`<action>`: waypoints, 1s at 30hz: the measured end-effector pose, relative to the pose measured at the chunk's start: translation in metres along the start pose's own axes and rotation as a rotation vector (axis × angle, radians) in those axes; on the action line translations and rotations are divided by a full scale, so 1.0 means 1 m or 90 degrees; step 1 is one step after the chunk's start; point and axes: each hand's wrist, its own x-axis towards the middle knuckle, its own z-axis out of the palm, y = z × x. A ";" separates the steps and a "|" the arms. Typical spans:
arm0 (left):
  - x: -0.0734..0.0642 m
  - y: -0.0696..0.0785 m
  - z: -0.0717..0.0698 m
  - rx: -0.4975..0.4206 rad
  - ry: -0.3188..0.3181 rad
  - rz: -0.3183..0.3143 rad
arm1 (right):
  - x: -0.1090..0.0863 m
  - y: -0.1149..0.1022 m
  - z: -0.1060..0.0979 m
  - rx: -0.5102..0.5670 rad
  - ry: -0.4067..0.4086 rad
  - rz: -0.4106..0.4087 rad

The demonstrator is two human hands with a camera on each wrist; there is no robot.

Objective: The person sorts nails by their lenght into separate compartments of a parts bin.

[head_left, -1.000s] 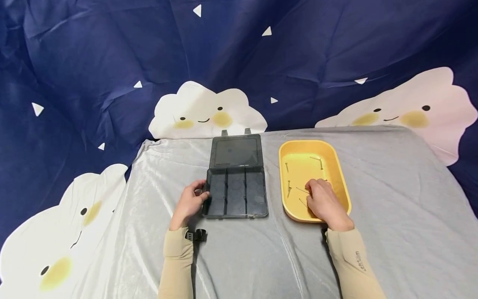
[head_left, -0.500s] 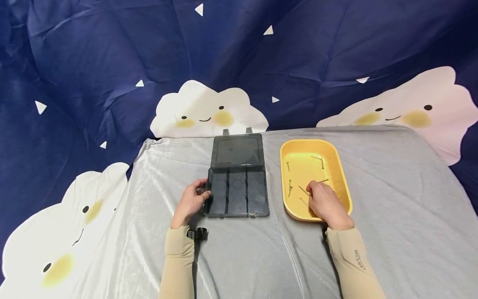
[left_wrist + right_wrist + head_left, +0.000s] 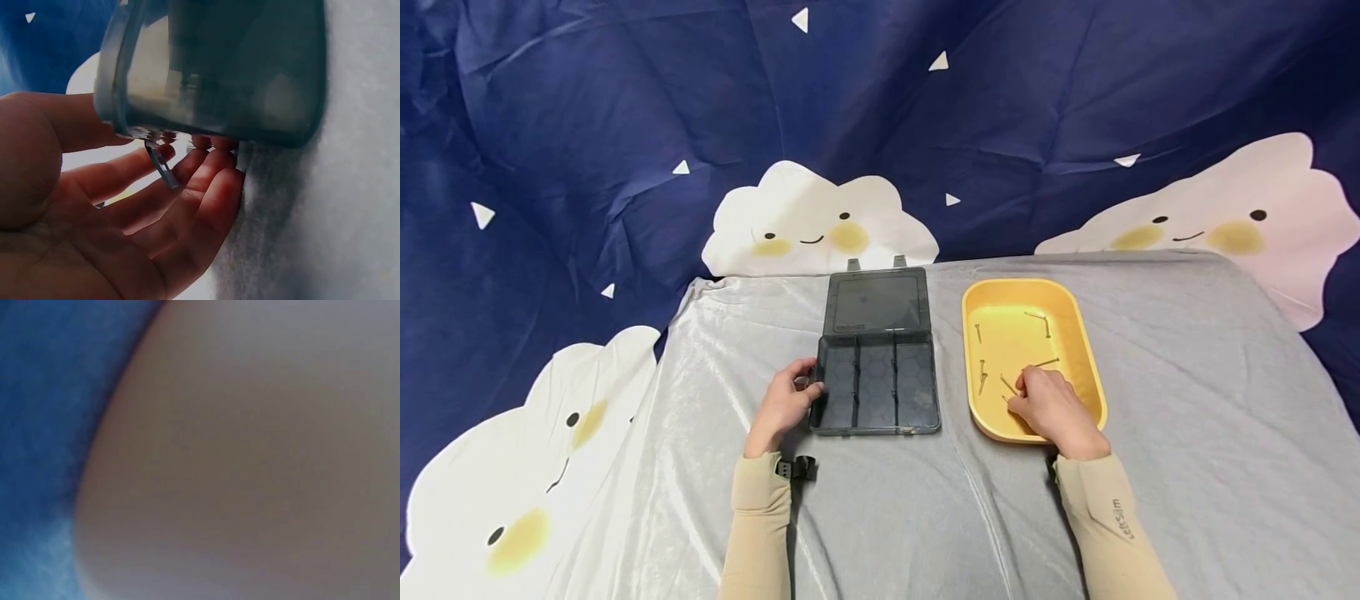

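In the head view, my left hand [image 3: 786, 404] holds the left wall of a dark see-through storage box [image 3: 876, 431], thumb over the rim. The left wrist view shows the fingers [image 3: 215, 194] against the box wall [image 3: 244, 75], near a small hanging clip [image 3: 161, 164]. My right hand [image 3: 1054, 406] is down inside a yellow tray [image 3: 1097, 392], fingers bent over thin metal nails or screws. One nail or screw [image 3: 1008, 384] lies right at the fingertips; another [image 3: 1043, 362] sticks out beyond them. I cannot tell whether the right fingers pinch one.
The box's lid [image 3: 880, 302] lies back, away from me. More nails or screws lie in the tray along its left side [image 3: 982, 377] and far end [image 3: 1047, 327]. Grey cloth [image 3: 895, 517] covers the table, and a blue cloud-print curtain [image 3: 880, 100] hangs behind.
The right thumb has shifted left over the lower nail or screw, hiding most of it. The nail or screw at the fingertips has turned slightly. The left hand keeps its place on the box.
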 end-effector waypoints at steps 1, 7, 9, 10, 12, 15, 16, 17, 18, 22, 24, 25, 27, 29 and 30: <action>0.000 0.000 0.000 0.002 0.001 0.000 | 0.000 0.000 0.000 -0.001 0.000 0.000; -0.001 0.000 -0.002 0.011 0.001 0.002 | 0.000 -0.001 0.000 -0.002 0.007 -0.008; -0.001 0.000 -0.002 0.010 0.000 0.004 | 0.000 -0.001 -0.001 0.002 0.015 -0.014; -0.001 0.000 -0.001 0.010 -0.001 0.005 | 0.000 -0.001 -0.001 0.004 0.020 -0.016; 0.000 0.000 -0.001 0.006 -0.002 0.007 | 0.000 0.000 -0.001 0.009 0.032 -0.023; 0.000 -0.001 -0.001 0.005 -0.003 0.010 | -0.001 0.001 -0.002 0.019 0.057 -0.035; 0.000 -0.001 -0.001 0.006 -0.005 0.012 | -0.001 0.001 -0.003 0.020 0.066 -0.040; 0.000 -0.001 -0.001 0.005 -0.005 0.014 | -0.001 0.001 -0.004 0.019 0.075 -0.044; 0.000 0.000 -0.001 0.005 -0.006 0.015 | -0.001 0.001 -0.005 0.020 0.083 -0.048; -0.001 0.000 -0.002 -0.001 -0.012 0.022 | -0.001 0.001 -0.008 0.011 0.102 -0.054; -0.001 0.001 -0.002 -0.002 -0.013 0.024 | -0.001 0.000 -0.009 0.009 0.102 -0.053; -0.002 0.001 -0.002 -0.003 -0.013 0.022 | -0.001 -0.001 -0.010 0.009 0.102 -0.053; -0.002 0.001 -0.003 -0.005 -0.012 0.016 | -0.002 -0.002 -0.011 0.011 0.103 -0.053; -0.001 0.001 -0.003 -0.003 -0.013 0.013 | -0.003 -0.003 -0.013 0.019 0.102 -0.055; -0.001 0.001 -0.003 -0.005 -0.013 0.009 | -0.004 -0.004 -0.013 0.025 0.103 -0.056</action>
